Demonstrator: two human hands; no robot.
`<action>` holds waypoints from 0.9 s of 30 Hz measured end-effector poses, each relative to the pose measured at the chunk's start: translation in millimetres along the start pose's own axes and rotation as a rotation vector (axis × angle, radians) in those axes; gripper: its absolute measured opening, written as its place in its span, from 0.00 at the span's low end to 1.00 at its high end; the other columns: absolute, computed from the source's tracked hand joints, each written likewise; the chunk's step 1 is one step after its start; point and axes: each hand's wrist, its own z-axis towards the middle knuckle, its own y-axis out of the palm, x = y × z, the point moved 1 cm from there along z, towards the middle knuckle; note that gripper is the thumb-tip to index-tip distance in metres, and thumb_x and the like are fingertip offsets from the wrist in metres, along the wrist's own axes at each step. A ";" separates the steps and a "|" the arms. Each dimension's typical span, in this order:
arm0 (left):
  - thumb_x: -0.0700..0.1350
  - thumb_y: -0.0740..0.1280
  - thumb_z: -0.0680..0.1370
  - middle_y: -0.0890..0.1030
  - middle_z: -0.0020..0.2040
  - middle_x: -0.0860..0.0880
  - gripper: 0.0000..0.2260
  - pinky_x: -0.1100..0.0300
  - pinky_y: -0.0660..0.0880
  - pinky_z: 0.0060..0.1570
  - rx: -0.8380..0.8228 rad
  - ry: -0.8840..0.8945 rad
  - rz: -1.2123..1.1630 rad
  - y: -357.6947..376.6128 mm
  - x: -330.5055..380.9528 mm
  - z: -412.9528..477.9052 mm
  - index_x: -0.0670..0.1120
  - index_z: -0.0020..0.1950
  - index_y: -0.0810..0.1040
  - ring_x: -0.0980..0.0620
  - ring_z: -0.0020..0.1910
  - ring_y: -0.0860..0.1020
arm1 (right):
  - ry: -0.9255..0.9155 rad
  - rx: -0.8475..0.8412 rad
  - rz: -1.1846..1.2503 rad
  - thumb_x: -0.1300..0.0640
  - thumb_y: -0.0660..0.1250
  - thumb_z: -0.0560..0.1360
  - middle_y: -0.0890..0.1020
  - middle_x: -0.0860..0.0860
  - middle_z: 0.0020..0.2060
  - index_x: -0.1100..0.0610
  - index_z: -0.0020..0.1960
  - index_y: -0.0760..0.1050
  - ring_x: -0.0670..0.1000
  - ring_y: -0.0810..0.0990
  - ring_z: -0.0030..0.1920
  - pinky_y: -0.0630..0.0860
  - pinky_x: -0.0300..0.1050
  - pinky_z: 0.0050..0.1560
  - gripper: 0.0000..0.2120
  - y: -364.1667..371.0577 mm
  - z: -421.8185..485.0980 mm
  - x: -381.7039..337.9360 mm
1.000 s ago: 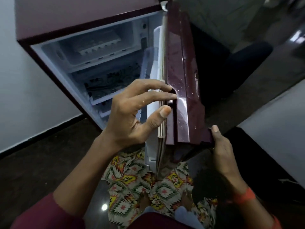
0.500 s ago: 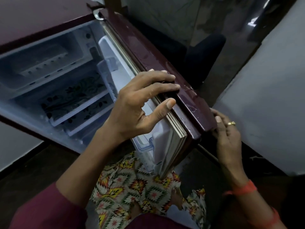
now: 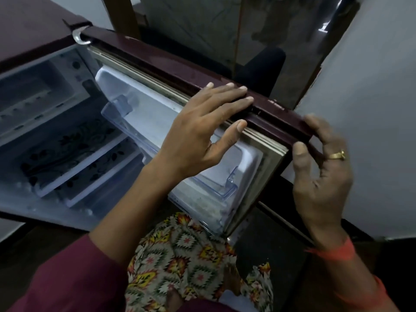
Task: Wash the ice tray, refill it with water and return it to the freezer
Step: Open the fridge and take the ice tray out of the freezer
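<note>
The maroon fridge door (image 3: pixel 171 70) stands open, its white inner side facing me. My left hand (image 3: pixel 202 131) grips the door's free edge, fingers over the handle recess and thumb against the gasket. Around the door's lower outer corner my right hand (image 3: pixel 322 176), wearing a ring, holds on with thumb and curled fingers. Inside the fridge at upper left is the freezer compartment (image 3: pixel 51 70). A pale ice tray (image 3: pixel 29 102) lies in it, blurred.
Two fridge shelves with a floral pattern (image 3: pixel 67 149) sit below the freezer. A clear door bin (image 3: pixel 139 131) juts from the door's inner side. A grey-white wall (image 3: pixel 371 109) stands close on the right, a dark chair (image 3: pixel 265 66) behind the door.
The door has swung wider open. My left hand stayed on its edge, fingers now flatter over it. My right hand rose from under the door and took hold of its corner.
</note>
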 end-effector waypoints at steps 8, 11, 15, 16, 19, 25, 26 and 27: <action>0.47 0.63 0.83 0.74 0.72 0.43 0.19 0.45 0.61 0.75 -0.124 -0.029 0.089 32.8 -15.1 43.2 0.40 0.71 0.74 0.44 0.74 0.69 | -0.108 0.061 -0.319 0.57 0.62 0.83 0.75 0.61 0.61 0.60 0.69 0.74 0.58 0.74 0.63 0.70 0.43 0.66 0.16 0.4 49.1 45.2; 0.49 0.62 0.83 0.73 0.73 0.44 0.20 0.46 0.60 0.75 -0.148 -0.038 0.117 41.9 -21.9 59.2 0.40 0.73 0.73 0.45 0.75 0.68 | -0.169 0.053 -0.356 0.59 0.62 0.83 0.76 0.61 0.61 0.59 0.69 0.75 0.58 0.75 0.62 0.68 0.38 0.66 0.16 2.9 65.1 60.5; 0.51 0.61 0.84 0.71 0.75 0.44 0.22 0.48 0.57 0.77 -0.194 -0.055 0.138 52.6 -31.0 76.5 0.41 0.74 0.70 0.46 0.76 0.65 | -0.194 0.017 -0.393 0.60 0.60 0.83 0.75 0.61 0.64 0.61 0.71 0.72 0.57 0.74 0.65 0.70 0.45 0.69 0.17 7.5 83.2 80.7; 0.51 0.61 0.84 0.70 0.75 0.44 0.22 0.49 0.56 0.77 -0.200 -0.052 0.149 55.5 -33.3 80.3 0.41 0.75 0.70 0.46 0.76 0.65 | -0.196 0.008 -0.393 0.60 0.59 0.83 0.75 0.60 0.65 0.61 0.72 0.72 0.57 0.73 0.66 0.70 0.46 0.69 0.17 8.6 87.4 85.3; 0.52 0.60 0.84 0.69 0.76 0.45 0.23 0.49 0.55 0.77 -0.225 -0.055 0.183 60.8 -39.5 93.4 0.42 0.76 0.69 0.46 0.77 0.64 | -0.188 -0.020 -0.392 0.59 0.58 0.84 0.73 0.59 0.69 0.61 0.72 0.71 0.57 0.72 0.69 0.67 0.45 0.72 0.18 12.0 98.5 94.5; 0.54 0.58 0.84 0.67 0.77 0.47 0.25 0.51 0.53 0.78 -0.275 -0.070 0.239 67.2 -53.3 113.4 0.43 0.77 0.66 0.48 0.78 0.62 | -0.123 -0.107 -0.418 0.57 0.57 0.83 0.67 0.59 0.74 0.62 0.74 0.68 0.59 0.67 0.74 0.66 0.55 0.73 0.21 21.8 113.5 109.1; 0.54 0.58 0.84 0.66 0.78 0.47 0.25 0.51 0.53 0.78 -0.284 -0.072 0.245 68.3 -55.0 115.7 0.43 0.78 0.66 0.48 0.78 0.61 | -0.111 -0.124 -0.420 0.56 0.57 0.83 0.66 0.59 0.75 0.62 0.75 0.67 0.59 0.65 0.75 0.65 0.56 0.74 0.21 23.6 116.2 111.1; 0.54 0.58 0.84 0.66 0.78 0.47 0.25 0.51 0.53 0.78 -0.291 -0.074 0.249 69.4 -56.5 117.6 0.44 0.78 0.65 0.48 0.78 0.61 | -0.101 -0.137 -0.421 0.56 0.57 0.83 0.65 0.59 0.76 0.62 0.75 0.66 0.59 0.64 0.76 0.64 0.56 0.74 0.22 25.2 118.5 112.9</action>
